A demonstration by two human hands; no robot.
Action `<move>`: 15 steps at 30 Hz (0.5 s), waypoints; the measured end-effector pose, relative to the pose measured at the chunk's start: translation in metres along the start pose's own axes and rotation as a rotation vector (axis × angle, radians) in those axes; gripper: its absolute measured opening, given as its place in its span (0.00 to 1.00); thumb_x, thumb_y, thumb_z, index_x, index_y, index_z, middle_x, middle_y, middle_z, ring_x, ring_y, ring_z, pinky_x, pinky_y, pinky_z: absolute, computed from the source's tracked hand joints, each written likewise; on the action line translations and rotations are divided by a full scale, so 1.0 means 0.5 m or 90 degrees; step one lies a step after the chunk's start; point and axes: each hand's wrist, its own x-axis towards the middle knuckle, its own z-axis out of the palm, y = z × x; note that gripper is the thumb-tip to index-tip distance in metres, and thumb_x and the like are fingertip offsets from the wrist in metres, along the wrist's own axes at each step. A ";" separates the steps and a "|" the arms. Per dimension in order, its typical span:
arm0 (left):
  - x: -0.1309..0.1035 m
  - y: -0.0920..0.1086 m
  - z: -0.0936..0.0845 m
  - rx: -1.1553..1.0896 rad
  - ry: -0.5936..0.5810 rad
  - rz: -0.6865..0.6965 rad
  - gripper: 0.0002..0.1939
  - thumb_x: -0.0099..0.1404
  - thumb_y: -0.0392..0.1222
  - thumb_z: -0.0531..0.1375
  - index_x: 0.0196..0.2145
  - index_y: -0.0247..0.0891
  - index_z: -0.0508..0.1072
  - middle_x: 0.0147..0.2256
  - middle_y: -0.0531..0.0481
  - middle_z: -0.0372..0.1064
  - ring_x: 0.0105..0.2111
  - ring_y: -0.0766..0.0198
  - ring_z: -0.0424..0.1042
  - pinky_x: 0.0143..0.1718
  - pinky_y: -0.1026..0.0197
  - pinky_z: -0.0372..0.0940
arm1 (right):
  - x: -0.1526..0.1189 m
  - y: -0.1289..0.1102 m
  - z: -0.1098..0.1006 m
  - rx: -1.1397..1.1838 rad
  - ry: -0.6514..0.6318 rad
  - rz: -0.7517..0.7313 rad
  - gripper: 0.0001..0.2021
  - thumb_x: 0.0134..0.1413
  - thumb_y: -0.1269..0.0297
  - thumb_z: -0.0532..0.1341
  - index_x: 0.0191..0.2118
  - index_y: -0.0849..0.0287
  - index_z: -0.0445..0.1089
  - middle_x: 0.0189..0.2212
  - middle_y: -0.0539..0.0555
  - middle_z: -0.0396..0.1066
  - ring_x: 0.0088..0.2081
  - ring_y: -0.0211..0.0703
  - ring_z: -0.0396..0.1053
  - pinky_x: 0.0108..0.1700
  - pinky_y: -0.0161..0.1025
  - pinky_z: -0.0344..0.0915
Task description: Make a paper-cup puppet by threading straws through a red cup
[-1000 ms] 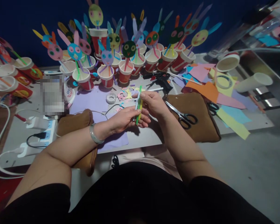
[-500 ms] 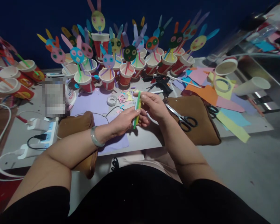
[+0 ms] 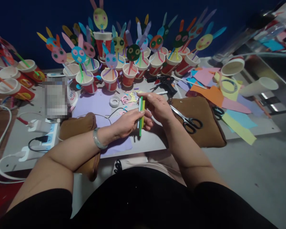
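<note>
Green, yellow and white paper strips (image 3: 140, 122) stand nearly upright between my hands, over the grey table. My left hand (image 3: 131, 121) pinches them, thumb across the front and fingers behind. Just right of the strips' upper ends is my right hand (image 3: 158, 106), its fingers bent toward them; whether its fingertips hold anything is too small to tell. Paper scraps (image 3: 126, 99) and a roll of clear tape (image 3: 114, 101) lie beyond my hands. Scissors (image 3: 186, 121) rest on a brown cushion (image 3: 208, 127) to the right.
Several red paper cups (image 3: 110, 83) with paper rabbit faces line the back. A black glue gun (image 3: 168, 86) lies before them. Coloured paper (image 3: 238, 106) spreads at right. A power strip (image 3: 51, 140) with plugs and cables is at left, beside another brown cushion (image 3: 77, 126).
The green strip has slid lower in my left hand, its bottom end now sticking out further. My right fingers have moved slightly away from the strips' top.
</note>
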 end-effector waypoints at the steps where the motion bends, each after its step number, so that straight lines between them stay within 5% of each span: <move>1: 0.000 0.000 -0.001 -0.001 -0.004 0.003 0.13 0.78 0.35 0.49 0.37 0.33 0.69 0.24 0.48 0.75 0.23 0.66 0.75 0.32 0.62 0.70 | -0.001 -0.003 0.002 0.007 -0.010 0.000 0.21 0.57 0.42 0.69 0.44 0.56 0.82 0.23 0.45 0.66 0.21 0.30 0.59 0.23 0.31 0.57; 5: 0.000 -0.002 -0.002 -0.001 -0.006 0.026 0.13 0.78 0.36 0.49 0.37 0.33 0.70 0.24 0.47 0.76 0.24 0.66 0.76 0.33 0.62 0.70 | -0.006 -0.010 0.011 0.041 -0.041 0.013 0.21 0.55 0.47 0.73 0.47 0.57 0.80 0.20 0.42 0.64 0.19 0.28 0.56 0.22 0.29 0.55; 10: 0.002 -0.001 -0.001 0.010 0.005 0.017 0.13 0.78 0.35 0.50 0.37 0.32 0.70 0.24 0.47 0.76 0.23 0.66 0.75 0.31 0.64 0.69 | -0.007 -0.006 0.013 0.023 -0.032 0.029 0.18 0.51 0.50 0.75 0.33 0.60 0.76 0.18 0.43 0.64 0.18 0.27 0.55 0.21 0.29 0.55; 15: 0.003 -0.001 -0.001 0.022 0.020 0.020 0.13 0.78 0.34 0.49 0.38 0.32 0.70 0.23 0.49 0.73 0.22 0.67 0.74 0.30 0.64 0.68 | -0.003 0.001 0.010 0.014 0.004 0.009 0.19 0.45 0.50 0.78 0.31 0.58 0.75 0.20 0.44 0.69 0.19 0.29 0.59 0.22 0.30 0.58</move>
